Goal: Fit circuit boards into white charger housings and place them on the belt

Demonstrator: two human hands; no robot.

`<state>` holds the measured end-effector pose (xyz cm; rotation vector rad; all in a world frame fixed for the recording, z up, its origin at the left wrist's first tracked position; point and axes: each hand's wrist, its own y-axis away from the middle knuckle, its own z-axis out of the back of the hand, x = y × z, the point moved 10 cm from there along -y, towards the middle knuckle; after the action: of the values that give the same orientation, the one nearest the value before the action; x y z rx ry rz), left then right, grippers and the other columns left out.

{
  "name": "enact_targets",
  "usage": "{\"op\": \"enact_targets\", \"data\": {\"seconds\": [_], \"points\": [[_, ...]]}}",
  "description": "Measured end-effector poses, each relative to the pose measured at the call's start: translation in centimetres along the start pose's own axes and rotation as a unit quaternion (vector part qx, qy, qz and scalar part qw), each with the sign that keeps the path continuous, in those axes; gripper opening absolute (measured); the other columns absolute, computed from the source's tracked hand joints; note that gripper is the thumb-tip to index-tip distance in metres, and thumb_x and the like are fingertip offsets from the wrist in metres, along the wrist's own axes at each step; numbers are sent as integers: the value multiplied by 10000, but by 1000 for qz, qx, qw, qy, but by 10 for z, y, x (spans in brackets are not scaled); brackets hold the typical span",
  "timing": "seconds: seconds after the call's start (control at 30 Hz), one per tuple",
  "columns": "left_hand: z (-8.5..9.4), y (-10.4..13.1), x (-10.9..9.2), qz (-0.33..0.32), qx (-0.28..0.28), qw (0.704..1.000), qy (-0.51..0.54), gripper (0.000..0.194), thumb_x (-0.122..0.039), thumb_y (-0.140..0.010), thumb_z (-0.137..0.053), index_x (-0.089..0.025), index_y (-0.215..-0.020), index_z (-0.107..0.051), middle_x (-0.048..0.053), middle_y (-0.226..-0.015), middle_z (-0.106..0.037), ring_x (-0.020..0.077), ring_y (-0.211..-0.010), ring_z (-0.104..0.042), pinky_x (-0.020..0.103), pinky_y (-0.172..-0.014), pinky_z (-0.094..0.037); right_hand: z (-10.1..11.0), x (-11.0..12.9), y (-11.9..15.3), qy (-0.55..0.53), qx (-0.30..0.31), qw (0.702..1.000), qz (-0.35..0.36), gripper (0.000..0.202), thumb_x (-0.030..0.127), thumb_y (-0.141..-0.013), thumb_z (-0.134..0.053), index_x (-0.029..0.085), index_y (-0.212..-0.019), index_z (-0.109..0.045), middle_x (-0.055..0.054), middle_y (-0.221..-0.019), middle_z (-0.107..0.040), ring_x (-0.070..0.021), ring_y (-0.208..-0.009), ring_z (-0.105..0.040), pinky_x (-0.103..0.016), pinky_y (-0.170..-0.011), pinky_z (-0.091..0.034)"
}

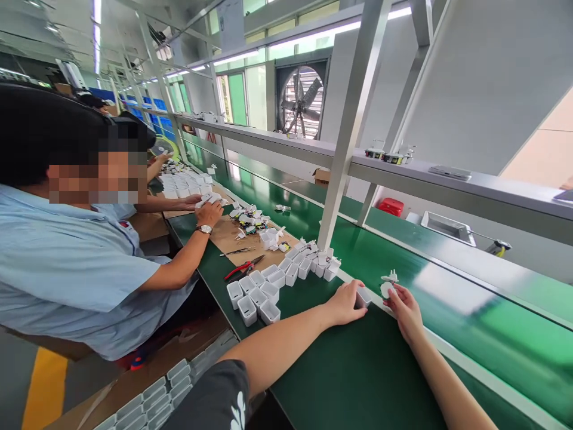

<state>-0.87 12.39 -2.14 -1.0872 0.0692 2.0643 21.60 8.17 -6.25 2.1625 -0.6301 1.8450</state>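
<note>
Well, nearest on my feed: L hand (344, 303) is part-closed round a white cup (365, 297) at the far edge of the green table (358, 370), prob to steady it; can't tell if it's resting. R hand (407, 307) pinches a plug pc (387, 291) w/ fingertips, prongs up, I'd guess to keep them clear. Further left, more cups (268, 291) stand bunched, prob for easy reach. Pliers (236, 270) lie just past, near a co-worker's hands (210, 212).
</note>
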Motion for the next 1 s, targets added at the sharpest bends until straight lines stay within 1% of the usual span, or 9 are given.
{"op": "enact_targets", "data": {"seconds": [0.07, 0.13, 0.23, 0.3, 0.5, 0.67, 0.73, 0.9, 1.0], "points": [[3, 0, -1, 2, -4, 1000, 11, 692, -394, -825, -817, -201, -1400, -483, 160, -1297, -660, 350, -1251, -641, 529, -1111, -521, -9, 7, 5, -54, 6, 998, -10, 563, 565, -707, -992, 237, -1082, -729, -47, -1078, -788, -201, -823, -746, -333, -745, -687], [4, -2, -2, 2, -10, 1000, 29, 689, -374, -822, -814, -209, -1403, -482, 159, -1335, -649, 346, -1260, -642, 527, -1123, -519, -24, 12, 11, -89, 23, 996, -21, 547, 524, -694, -1010, 232, -1066, -735, -42, -1074, -793, -195, -828, -753, -336, -757, -688], [4, -5, 1, 1, -18, 999, 46, 679, -361, -823, -808, -220, -1399, -478, 148, -1345, -642, 336, -1258, -646, 522, -1119, -528, -45, 11, 18, -123, 58, 990, -39, 509, 479, -719, -1005, 228, -1080, -747, -40, -1076, -799, -178, -860, -763, -315, -805, -685], [2, -7, 3, -5, -17, 999, 46, 669, -356, -838, -791, -220, -1404, -463, 141, -1328, -644, 330, -1241, -652, 533, -1112, -533, -51, 9, 19, -128, 66, 989, -39, 497, 443, -718, -1011, 227, -1081, -749, -29, -1044, -800, -163, -838, -760, -302, -807, -683], [-1, -9, 6, -15, -9, 999, 42, 669, -380, -853, -785, -221, -1410, -451, 156, -1384, -631, 339, -1251, -658, 552, -1103, -540, -47, 10, 21, -119, 63, 991, -18, 508, 441, -749, -990, 234, -1141, -742, -13, -1021, -790, -153, -794, -754, -283, -759, -663], [-1, -9, 7, -13, -11, 999, 52, 685, -389, -848, -799, -245, -1421, -451, 149, -1418, -633, 344, -1292, -655, 546, -1109, -540, -48, 16, 22, -53, 74, 996, 15, 503, 469, -810, -931, 245, -1220, -745, -33, -1131, -775, -140, -779, -716, -272, -687, -618], [-1, -9, 8, -14, -12, 998, 58, 691, -383, -840, -808, -248, -1418, -455, 146, -1411, -638, 341, -1288, -657, 542, -1108, -541, -47, 18, 22, -36, 70, 996, 29, 498, 477, -816, -918, 246, -1223, -747, -32, -1116, -770, -140, -767, -700, -276, -676, -607], [-2, -9, 7, -14, -2, 996, 85, 672, -341, -841, -797, -243, -1414, -459, 132, -1370, -648, 321, -1247, -671, 532, -1105, -548, -44, 21, 22, -34, 58, 996, 61, 462, 472, -835, -896, 246, -1212, -752, -37, -1078, -775, -154, -782, -688, -308, -705, -616], [-2, -8, 2, -29, 13, 992, 120, 642, -284, -874, -749, -252, -1442, -452, 125, -1422, -629, 306, -1319, -645, 517, -1160, -523, -41, 25, 23, -32, 51, 995, 85, 445, 460, -861, -883, 259, -1231, -740, -45, -1119, -777, -165, -823, -710, -334, -758, -633]]}}
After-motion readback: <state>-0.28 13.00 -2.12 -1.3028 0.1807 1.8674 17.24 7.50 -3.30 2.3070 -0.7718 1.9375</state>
